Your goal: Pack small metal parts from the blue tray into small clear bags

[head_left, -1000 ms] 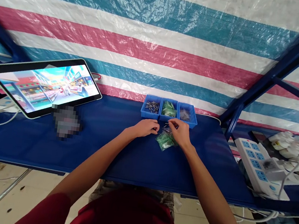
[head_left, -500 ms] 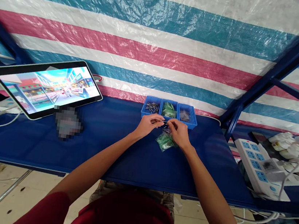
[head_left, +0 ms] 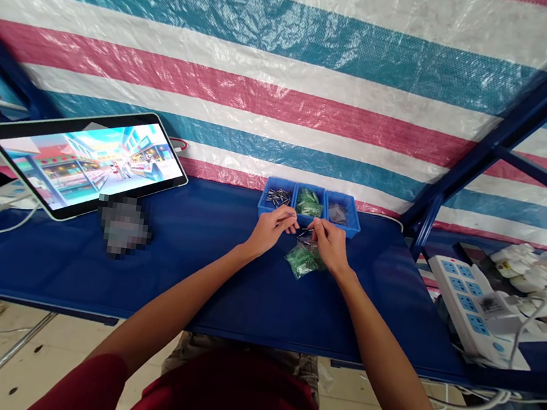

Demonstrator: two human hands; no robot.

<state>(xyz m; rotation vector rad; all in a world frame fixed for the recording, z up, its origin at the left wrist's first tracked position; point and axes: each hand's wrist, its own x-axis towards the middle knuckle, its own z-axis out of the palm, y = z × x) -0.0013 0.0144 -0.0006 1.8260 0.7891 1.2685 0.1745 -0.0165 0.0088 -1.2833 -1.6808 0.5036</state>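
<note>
My left hand (head_left: 270, 229) hovers just in front of the blue bins, fingers curled with the tips close to the thumb; anything held there is too small to make out. Across a narrow gap is my right hand (head_left: 329, 242), its thumb and fingers pinched together, with what they grip hidden. Below and between the hands lies a small heap of green plastic pieces (head_left: 302, 261), with some dark thin bits at its top. Behind stand three joined blue bins: thin dark metal pieces (head_left: 278, 196) at left, green plastic pieces (head_left: 310, 203) in the middle, greyish clear pieces (head_left: 337, 213) at right.
A lit tablet (head_left: 92, 164) leans at the left, with a blurred-out object (head_left: 124, 227) before it. At right are a white power strip (head_left: 467, 301) and several white items (head_left: 522, 268). A blue metal post (head_left: 427, 225) rises behind the blue tabletop (head_left: 240, 301).
My hands have drawn slightly apart at the fingertips, where they were almost meeting before. The bins and green heap look unchanged.
</note>
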